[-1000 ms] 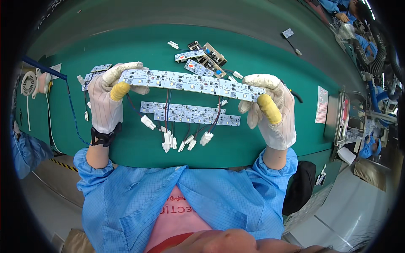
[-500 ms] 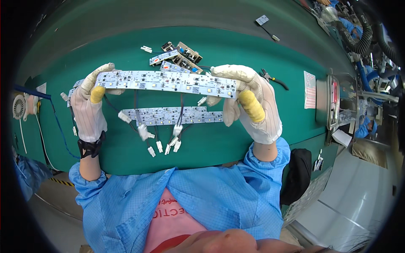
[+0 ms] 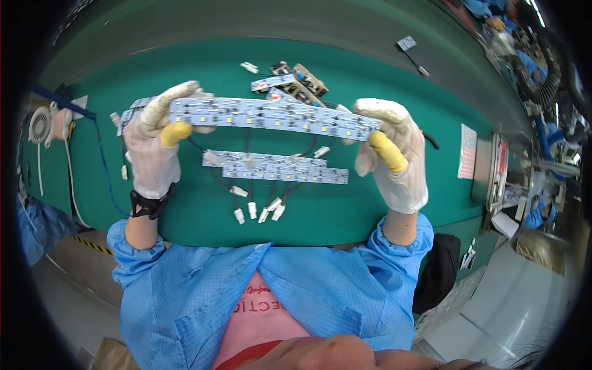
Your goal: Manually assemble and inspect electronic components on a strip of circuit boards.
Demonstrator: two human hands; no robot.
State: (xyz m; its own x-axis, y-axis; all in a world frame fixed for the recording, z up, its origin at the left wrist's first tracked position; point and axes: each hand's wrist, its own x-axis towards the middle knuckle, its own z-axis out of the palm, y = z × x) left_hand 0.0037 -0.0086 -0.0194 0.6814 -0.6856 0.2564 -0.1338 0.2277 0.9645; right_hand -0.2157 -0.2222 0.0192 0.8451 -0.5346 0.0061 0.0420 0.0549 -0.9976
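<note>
A long white LED circuit board is held raised over the green mat, its component side toward me. My left hand, in a white glove with a yellow-covered thumb, pinches its left end. Gloved the same way, my right hand grips the right end, thumb in front and fingers behind. Wires with white connectors hang down behind the raised board. Below it, more LED boards lie overlapped on the mat, with several white plugs on wires at their near side.
Beyond the held board lies a pile of small boards and brown-black components. More boards sit behind my left hand. A small white fan stands at far left. On the right are a printed sheet and a metal tray.
The view has shifted, so the bench things appear farther right. Both hands still hold the board by its ends; its hanging connectors now show higher, against the boards on the mat.
</note>
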